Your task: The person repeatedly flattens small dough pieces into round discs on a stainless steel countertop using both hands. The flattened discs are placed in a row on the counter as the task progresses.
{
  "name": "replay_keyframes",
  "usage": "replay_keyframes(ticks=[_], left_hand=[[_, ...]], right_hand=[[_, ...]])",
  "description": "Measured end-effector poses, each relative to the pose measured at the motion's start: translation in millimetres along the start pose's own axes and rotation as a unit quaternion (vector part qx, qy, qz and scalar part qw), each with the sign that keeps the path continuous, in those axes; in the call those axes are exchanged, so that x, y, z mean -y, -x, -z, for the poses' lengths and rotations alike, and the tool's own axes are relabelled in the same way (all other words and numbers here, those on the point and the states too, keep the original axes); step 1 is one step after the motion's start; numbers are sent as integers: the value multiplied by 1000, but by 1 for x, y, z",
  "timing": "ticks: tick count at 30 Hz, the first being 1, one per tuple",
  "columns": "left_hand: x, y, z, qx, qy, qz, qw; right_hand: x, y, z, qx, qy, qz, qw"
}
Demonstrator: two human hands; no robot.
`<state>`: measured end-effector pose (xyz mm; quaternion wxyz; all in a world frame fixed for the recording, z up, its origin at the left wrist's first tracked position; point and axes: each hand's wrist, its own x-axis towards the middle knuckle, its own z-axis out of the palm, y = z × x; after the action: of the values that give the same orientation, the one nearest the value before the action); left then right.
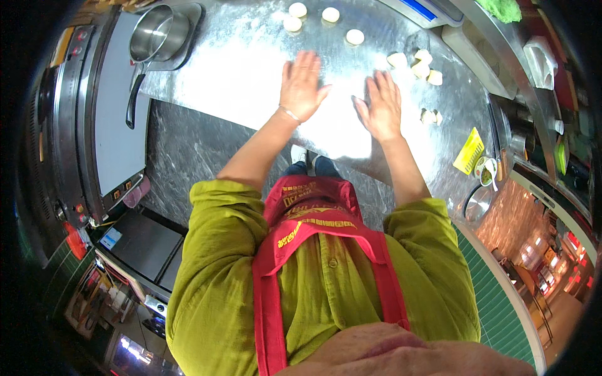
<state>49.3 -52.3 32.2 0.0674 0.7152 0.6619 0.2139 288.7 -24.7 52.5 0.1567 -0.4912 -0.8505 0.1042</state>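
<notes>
My left hand (302, 89) is spread palm down over the bright, floured steel worktop (225, 84), thumb apart from its fingers. To its right, my right hand (382, 107) is also flat, with its thumb out. No object shows in either hand; whatever is under the palms is hidden. Beyond the left hand sit several round dough balls, one of them a smooth white ball (330, 14). Uneven cut dough pieces (420, 70) are grouped just past my right fingertips. Smaller dough pieces (428, 116) lie to the right of that hand.
A steel saucepan (160, 35) with a black handle stands at the far left, beside a flat-topped appliance (122, 103). On the right are a yellow scraper (468, 152), a bowl (486, 171) with green bits and a white spoon, and a metal pan (479, 202).
</notes>
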Motion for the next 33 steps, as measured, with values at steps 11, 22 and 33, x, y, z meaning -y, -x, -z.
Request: replay_keyframes(ticks=[11, 22, 33], left_hand=[[27, 88, 37, 63, 66, -92, 992], [62, -47, 33, -189, -20, 10, 982], [-69, 9, -13, -51, 269, -24, 961]], right_hand=[[-1, 84, 27, -13, -56, -7, 998], [12, -94, -19, -168, -105, 39, 979], [-32, -24, -7, -69, -179, -53, 980]])
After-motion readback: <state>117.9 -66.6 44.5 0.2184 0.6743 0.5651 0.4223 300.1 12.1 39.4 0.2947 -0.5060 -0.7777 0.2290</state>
